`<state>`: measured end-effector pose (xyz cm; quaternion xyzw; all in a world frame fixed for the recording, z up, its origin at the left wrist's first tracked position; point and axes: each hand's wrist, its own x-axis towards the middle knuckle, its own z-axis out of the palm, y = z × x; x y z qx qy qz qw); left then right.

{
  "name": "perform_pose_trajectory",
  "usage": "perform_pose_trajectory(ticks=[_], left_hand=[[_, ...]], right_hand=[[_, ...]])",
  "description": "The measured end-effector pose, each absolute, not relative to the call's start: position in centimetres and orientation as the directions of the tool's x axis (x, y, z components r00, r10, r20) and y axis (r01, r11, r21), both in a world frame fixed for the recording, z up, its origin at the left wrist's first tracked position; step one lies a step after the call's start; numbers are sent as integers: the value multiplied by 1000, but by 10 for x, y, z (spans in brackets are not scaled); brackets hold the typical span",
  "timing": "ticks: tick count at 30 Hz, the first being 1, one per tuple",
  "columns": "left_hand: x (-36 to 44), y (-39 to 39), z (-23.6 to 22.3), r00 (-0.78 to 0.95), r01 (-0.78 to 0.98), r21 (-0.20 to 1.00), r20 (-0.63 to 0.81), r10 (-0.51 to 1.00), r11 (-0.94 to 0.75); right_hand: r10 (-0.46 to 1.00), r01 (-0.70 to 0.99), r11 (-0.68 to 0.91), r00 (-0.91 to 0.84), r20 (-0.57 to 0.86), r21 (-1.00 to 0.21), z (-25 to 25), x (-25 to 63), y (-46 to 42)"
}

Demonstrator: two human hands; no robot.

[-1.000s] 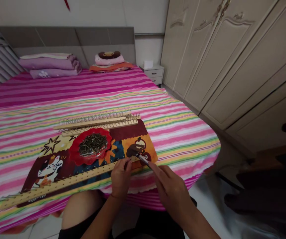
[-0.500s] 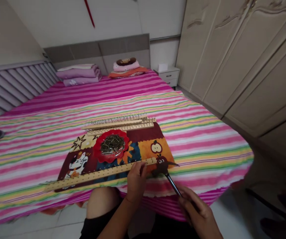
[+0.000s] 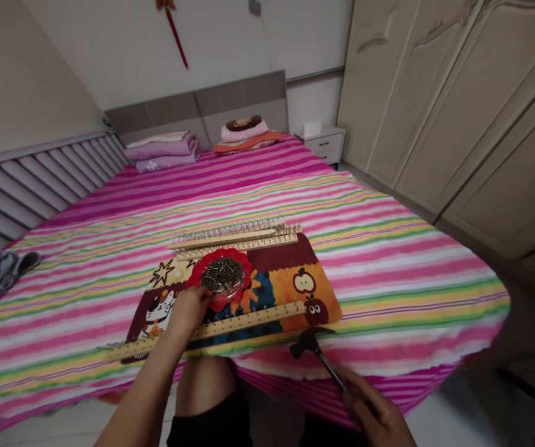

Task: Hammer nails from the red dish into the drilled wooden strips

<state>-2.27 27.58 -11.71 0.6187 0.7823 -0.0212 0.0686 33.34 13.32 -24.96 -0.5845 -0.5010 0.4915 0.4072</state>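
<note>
My right hand [image 3: 372, 403] is wrapped round the handle of a claw hammer [image 3: 305, 343], whose dark head rests or hovers over the bed's near edge. At the near left rim of a red scalloped dish [image 3: 194, 273], my left hand [image 3: 192, 307] has its fingers curled together in a pinch; whatever they hold is too small to see. Inside the dish lies a heap of nails [image 3: 223, 274]. A long wooden strip [image 3: 249, 318], with nails standing along it, lies just in front of the dish, partly behind my left forearm.
Several more wooden strips [image 3: 230, 239] studded with nails lie behind the dish. A patterned mat [image 3: 281, 256] is under the dish and strips, on a striped bedspread [image 3: 388, 261]. Dark and grey cloth items [image 3: 4, 276] lie at far left. My knee [image 3: 206, 385] is at the bed's edge.
My left hand has moved left and away from the strip's right end to the dish rim. The hammer has come down slightly, nearer the bed edge. The view has shifted a little.
</note>
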Motion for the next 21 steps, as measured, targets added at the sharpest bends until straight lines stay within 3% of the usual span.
perform_pose_trajectory(ticks=[3,6,15,21], left_hand=[[-20,291,-116,-208,977,-105,-239,948,188],[-16,300,-114,-192,975,-165,-291,937,149],[-18,304,-103,-30,993,-113,-339,940,-9],[-29,293,-99,7,1000,14,-201,980,-5]], right_hand=[[990,178,-143,18,-143,-974,-251,332,133],[989,180,-145,22,-144,-973,-251,332,133],[987,210,-160,51,-152,-965,-236,327,135],[989,188,-144,55,-136,-972,-226,322,135]])
